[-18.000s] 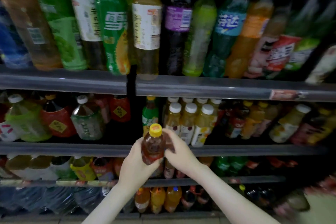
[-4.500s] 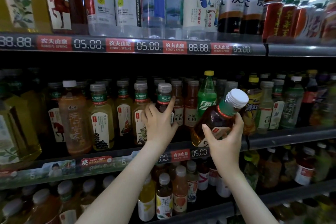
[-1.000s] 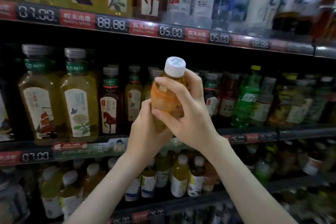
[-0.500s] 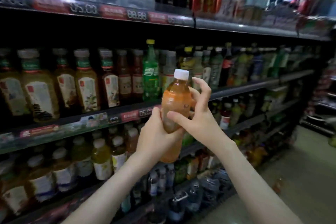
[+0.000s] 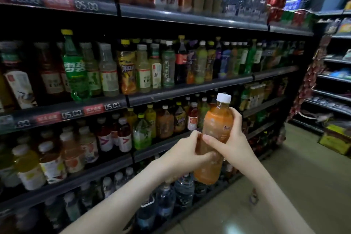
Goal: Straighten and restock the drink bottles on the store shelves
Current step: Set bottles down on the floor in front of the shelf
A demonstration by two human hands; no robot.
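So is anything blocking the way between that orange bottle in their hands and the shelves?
Nothing visible does. The left hand and right hand hold the orange bottle in open air before the shelves. The shelf fronts nearest it are lined with shelved bottles, though, and I can't pick out a free slot from here.

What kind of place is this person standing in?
Probably a convenience store's drinks aisle: shelves packed with bottles, price tags along the shelf edges, and more stocked racks across the aisle. The left hand and right hand hold an orange bottle.
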